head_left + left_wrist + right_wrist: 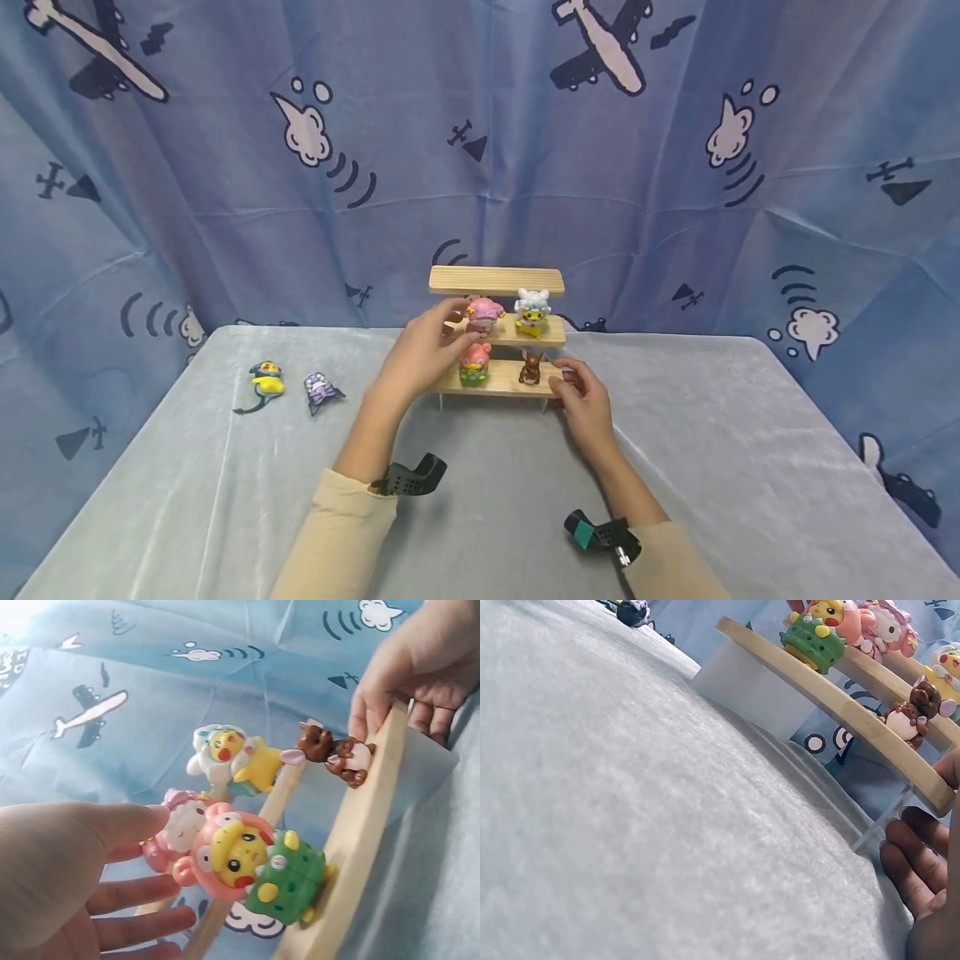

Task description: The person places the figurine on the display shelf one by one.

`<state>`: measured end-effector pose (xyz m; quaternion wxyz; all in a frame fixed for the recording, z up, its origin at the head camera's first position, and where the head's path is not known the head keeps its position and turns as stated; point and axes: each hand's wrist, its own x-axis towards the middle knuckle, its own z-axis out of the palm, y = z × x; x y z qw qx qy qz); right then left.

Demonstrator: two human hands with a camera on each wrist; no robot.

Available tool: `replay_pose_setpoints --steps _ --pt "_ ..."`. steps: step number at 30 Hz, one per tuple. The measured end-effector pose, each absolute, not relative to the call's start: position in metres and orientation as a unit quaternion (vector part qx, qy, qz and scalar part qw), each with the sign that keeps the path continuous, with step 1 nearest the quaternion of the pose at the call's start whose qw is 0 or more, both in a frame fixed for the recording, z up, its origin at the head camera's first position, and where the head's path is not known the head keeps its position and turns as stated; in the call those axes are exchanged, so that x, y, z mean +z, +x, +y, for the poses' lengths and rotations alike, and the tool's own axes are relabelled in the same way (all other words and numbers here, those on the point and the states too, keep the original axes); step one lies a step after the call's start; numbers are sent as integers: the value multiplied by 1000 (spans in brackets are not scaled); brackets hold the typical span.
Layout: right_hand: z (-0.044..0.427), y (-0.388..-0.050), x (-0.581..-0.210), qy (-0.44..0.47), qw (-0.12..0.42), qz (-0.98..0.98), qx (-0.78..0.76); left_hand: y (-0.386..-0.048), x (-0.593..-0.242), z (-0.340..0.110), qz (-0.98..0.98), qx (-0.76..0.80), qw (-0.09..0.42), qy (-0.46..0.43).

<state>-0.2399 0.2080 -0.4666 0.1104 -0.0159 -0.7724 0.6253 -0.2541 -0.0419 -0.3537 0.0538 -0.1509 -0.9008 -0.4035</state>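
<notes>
A three-tier wooden shelf (497,280) holds several small figures. On its middle tier stands a pink figure with a white face (184,825), pinched at its side by the thumb and index finger of my left hand (422,354); the other fingers extend straight. Beside it is a white-hooded yellow figure (532,312). The bottom tier carries a pink-and-green figure (255,862) and a brown figure (907,720). My right hand (588,408) grips the bottom tier's right end, thumb near the top and fingers lower down, as the right wrist view shows.
Left of the shelf, a yellow figure with a blue cap (267,383) and a purple figure (321,390) lie on the grey cloth-covered table (480,508). A blue patterned curtain (405,125) hangs behind the table.
</notes>
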Motion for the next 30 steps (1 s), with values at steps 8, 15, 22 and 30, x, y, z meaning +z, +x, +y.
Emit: replay_pose_setpoints --steps 8,15,22,30 --pt "204 -242 -466 -10 111 -771 627 -249 -361 -56 -911 -392 44 -124" --pt "208 -241 -467 -9 117 -772 625 -238 -364 -76 -914 -387 44 -116" --pt "208 -241 -468 -13 119 -774 622 -230 -364 -90 -918 -376 40 -120" --pt "208 -242 -468 -8 117 -772 625 -228 -357 -96 -930 -344 32 -128"
